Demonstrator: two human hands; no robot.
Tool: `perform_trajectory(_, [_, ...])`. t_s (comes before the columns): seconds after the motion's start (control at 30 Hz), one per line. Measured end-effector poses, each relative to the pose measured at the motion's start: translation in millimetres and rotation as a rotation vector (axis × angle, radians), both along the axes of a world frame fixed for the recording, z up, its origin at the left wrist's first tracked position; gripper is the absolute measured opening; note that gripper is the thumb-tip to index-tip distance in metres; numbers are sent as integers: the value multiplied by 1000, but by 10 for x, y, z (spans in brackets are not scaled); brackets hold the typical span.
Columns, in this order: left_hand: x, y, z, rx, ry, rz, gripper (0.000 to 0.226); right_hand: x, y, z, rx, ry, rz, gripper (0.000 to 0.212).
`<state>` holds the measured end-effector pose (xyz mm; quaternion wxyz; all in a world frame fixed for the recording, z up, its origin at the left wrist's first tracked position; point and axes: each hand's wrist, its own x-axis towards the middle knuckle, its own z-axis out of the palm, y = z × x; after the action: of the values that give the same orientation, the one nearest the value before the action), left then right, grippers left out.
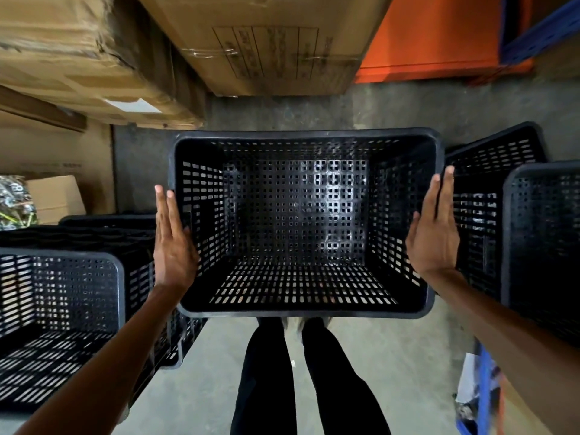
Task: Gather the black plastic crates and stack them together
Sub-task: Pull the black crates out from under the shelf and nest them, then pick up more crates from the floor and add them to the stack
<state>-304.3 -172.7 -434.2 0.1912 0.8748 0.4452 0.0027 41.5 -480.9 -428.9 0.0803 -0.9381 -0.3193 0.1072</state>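
While both hands press flat on its sides, one black crate hangs above the floor, not yet stacked.

The left hand (172, 243) and right hand (434, 237) lie with straight fingers against the short walls of the carried crate (301, 221), squeezing it between the palms and not curled round the rim. It is empty and level, above the person's legs (310, 372). The gathering seems about halfway: a left crate (62, 293) and the right crates (546, 246) stand apart along the floor's sides. A strip of bare floor (392, 111) is open between them, but cardboard boxes (266, 42) close the far edge, so room for turning looks narrow.
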Motion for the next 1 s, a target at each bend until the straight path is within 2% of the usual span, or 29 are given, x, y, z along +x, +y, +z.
perform_trajectory(0.13, [11,-21,41,30,4,-22,77,-20,7,68,-46,17,5,74])
perform_trajectory(0.23, [78,-67,156,36,128,1,89,-20,63,213,-120,97,10,78])
perform_trajectory(0.33, [224,-215,539,-65,263,115,102,-16,-30,580,-202,235,58,87])
perform_trajectory(0.4, [343,-423,863,-179,234,226,93,-103,-138,952,-166,370,22,86])
perform_trajectory(0.47, [547,-758,1309,-296,177,250,82,-304,-394,1463,-123,366,-48,82])
perform_trajectory(0.57, [853,-1419,1915,-475,177,146,69,-643,-811,2113,-113,378,-129,76])
perform_trajectory(0.67, [1109,-2148,2384,-608,162,-4,60,-871,-1281,2608,-85,405,-316,73])
perform_trajectory(0.87, [1811,-3039,2743,-750,202,-187,50,-505,-2040,3049,-36,383,-543,65])
perform_trajectory(1.0, [2387,-3428,2576,-718,183,-141,46,188,-2515,2954,-10,353,-628,61])
